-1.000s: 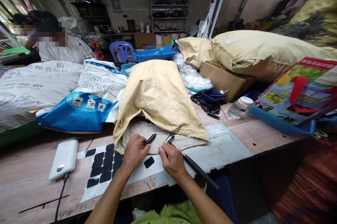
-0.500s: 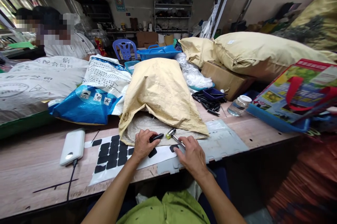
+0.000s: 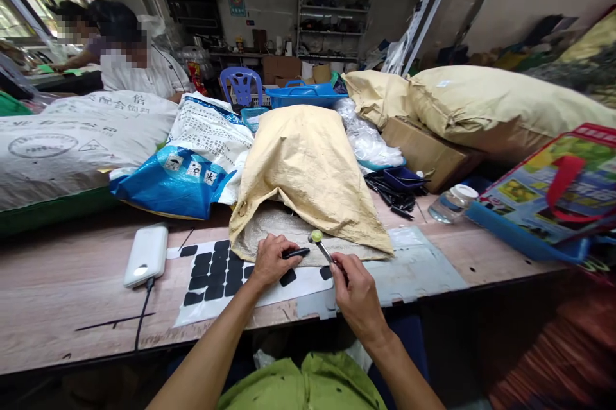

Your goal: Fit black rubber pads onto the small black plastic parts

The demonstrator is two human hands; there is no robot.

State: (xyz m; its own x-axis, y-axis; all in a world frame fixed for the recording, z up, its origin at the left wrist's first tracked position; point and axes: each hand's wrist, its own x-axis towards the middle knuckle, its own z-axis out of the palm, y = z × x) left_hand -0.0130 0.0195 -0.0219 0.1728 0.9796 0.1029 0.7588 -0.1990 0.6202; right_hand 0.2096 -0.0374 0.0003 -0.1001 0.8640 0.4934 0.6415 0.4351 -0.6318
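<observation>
My left hand (image 3: 270,262) is closed round a slim black pen-like piece (image 3: 297,253), whose end points right. In my right hand (image 3: 356,288) is the handle of a small hammer (image 3: 325,251) with a yellowish face on its metal head. The head is raised just right of the black piece's tip, and the two look apart. Both hands are at the open mouth of a tan woven sack (image 3: 303,166). Beneath my left wrist lies a white sheet (image 3: 262,299) bearing several black rounded squares (image 3: 215,274).
A white power bank (image 3: 147,255) with a cable is at left. Behind stand a blue-and-white sack (image 3: 192,160) and a white sack (image 3: 72,147). Right are loose black pieces (image 3: 392,198), a jar (image 3: 450,206) and a blue tray (image 3: 529,233). Two people sit at far left.
The hammer has lifted a little and its head has turned, with my right hand's grip closing more on the handle. My left hand keeps the black piece. The camera has turned slightly left.
</observation>
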